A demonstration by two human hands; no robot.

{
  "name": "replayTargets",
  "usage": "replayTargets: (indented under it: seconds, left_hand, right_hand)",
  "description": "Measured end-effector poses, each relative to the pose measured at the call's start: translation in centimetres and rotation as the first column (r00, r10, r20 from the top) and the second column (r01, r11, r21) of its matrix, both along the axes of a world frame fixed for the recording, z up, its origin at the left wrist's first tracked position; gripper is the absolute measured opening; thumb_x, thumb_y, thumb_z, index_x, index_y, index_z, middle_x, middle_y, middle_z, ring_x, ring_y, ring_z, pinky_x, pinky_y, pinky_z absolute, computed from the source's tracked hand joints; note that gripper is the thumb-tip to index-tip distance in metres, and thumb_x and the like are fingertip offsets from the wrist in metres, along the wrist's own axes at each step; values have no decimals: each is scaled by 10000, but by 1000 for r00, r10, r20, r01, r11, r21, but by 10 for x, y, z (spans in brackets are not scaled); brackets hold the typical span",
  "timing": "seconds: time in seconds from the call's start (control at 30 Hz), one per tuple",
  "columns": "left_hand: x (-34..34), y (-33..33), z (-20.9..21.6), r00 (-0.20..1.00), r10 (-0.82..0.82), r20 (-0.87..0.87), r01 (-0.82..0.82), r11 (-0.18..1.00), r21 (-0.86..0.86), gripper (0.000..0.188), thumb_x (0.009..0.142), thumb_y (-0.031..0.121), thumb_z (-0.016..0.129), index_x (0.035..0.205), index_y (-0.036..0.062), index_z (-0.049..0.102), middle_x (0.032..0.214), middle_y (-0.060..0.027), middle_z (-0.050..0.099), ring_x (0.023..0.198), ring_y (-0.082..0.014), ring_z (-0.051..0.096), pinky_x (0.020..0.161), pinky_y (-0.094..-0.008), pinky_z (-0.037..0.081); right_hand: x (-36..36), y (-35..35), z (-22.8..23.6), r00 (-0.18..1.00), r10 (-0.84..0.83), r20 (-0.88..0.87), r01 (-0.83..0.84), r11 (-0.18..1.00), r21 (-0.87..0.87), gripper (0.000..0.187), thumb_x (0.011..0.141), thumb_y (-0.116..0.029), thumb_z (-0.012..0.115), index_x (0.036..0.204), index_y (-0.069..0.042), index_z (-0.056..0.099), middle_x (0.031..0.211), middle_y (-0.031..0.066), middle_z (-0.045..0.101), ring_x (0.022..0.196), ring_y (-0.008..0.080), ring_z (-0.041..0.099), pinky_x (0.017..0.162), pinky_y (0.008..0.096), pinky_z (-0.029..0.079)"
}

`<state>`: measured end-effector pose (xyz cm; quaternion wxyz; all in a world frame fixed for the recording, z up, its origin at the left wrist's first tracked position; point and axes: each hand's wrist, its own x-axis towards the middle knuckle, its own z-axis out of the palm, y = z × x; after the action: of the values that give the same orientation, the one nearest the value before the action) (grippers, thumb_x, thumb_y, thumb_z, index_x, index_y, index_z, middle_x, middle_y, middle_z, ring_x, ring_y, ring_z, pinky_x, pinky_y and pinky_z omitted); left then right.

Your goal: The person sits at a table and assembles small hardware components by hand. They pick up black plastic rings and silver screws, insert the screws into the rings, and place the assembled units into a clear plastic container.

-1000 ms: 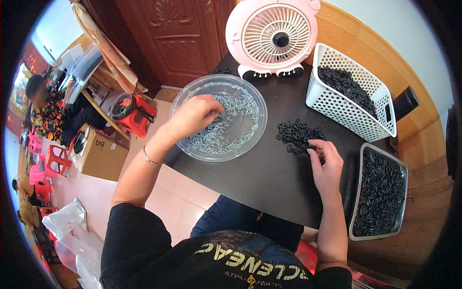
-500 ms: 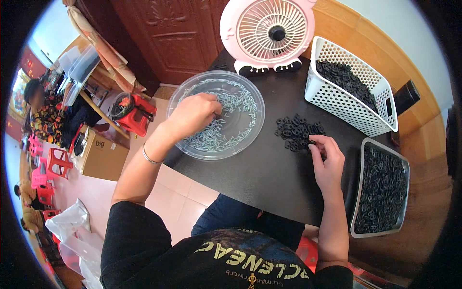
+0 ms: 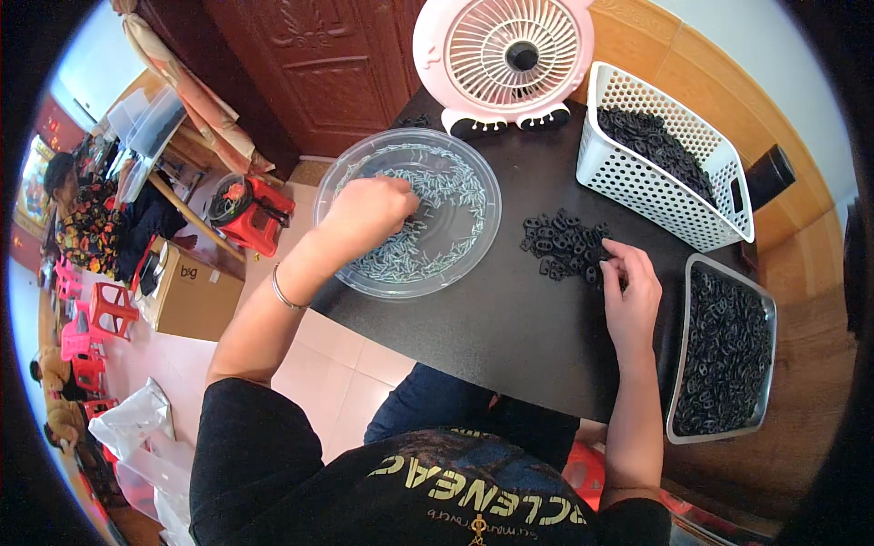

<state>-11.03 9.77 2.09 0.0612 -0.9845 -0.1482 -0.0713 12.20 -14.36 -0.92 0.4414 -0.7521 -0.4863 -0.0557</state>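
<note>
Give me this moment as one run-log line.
left hand: over pale rods in clear round tub | right hand: fingers at pile of black pieces | nearby: white basket, silver-rimmed tray, pink fan

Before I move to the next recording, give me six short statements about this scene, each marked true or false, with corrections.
1. The left hand is over the clear round tub. True.
2. The white basket holds small black pieces. True.
3. The right hand is inside the white basket. False: it is at the loose pile of black pieces on the dark table.
4. The bracelet is on the right wrist. False: it is on the left wrist.
5. The pink fan stands farther from the person than the clear round tub. True.
6. The fan is to the right of the white basket. False: it is to the left.
</note>
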Motion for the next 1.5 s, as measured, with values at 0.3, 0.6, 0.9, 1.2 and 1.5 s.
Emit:
replayTargets:
  seconds: [0.3, 0.6, 0.9, 1.2, 1.5]
  left_hand:
    - [8, 0, 9, 996, -88, -4, 87, 996, -32, 71, 597, 44, 553, 657, 31, 518, 696, -99, 528, 651, -295, 563, 561, -390, 458]
    - [11, -8, 32, 972, 62, 225, 106, 742, -662, 103, 635, -46, 569, 686, 8, 497, 669, -32, 525, 596, -89, 509, 547, -230, 434]
    - [79, -72, 23, 921, 177, 346, 364, -86, -927, 119, 718, -17, 638, 746, 22, 528, 758, -35, 567, 658, -67, 546, 578, -187, 448]
    - [115, -99, -4, 948, 255, 191, 307, -573, -760, 133, 781, 4, 592, 914, -2, 589, 845, -67, 611, 758, -119, 592, 700, -208, 496]
    - [112, -95, -17, 870, 396, 294, 482, -559, -674, 181, 806, 2, 561, 986, 12, 543, 850, -51, 606, 801, -111, 583, 750, -216, 480]
  right_hand:
    - [18, -11, 11, 974, -152, -169, 158, 987, 27, 125, 752, -21, 589, 877, -29, 594, 721, 62, 579, 615, 119, 548, 563, 231, 433]
    - [18, -37, 29, 980, 89, -179, -142, 940, -309, 97, 688, -23, 613, 781, -33, 589, 732, 93, 598, 628, 198, 587, 582, 292, 460]
    - [9, -42, 29, 979, 203, -9, -182, 855, -485, 154, 656, -18, 614, 801, -59, 583, 797, 83, 581, 772, 282, 571, 689, 370, 464]
    - [5, -25, 30, 961, 234, -145, -267, 922, -281, 126, 675, -44, 636, 791, -42, 587, 735, 94, 559, 684, 234, 580, 627, 324, 469]
    - [-7, 18, 32, 728, 297, -618, -189, 953, 236, 146, 775, 12, 573, 914, -11, 612, 839, 46, 608, 745, 93, 587, 679, 211, 470]
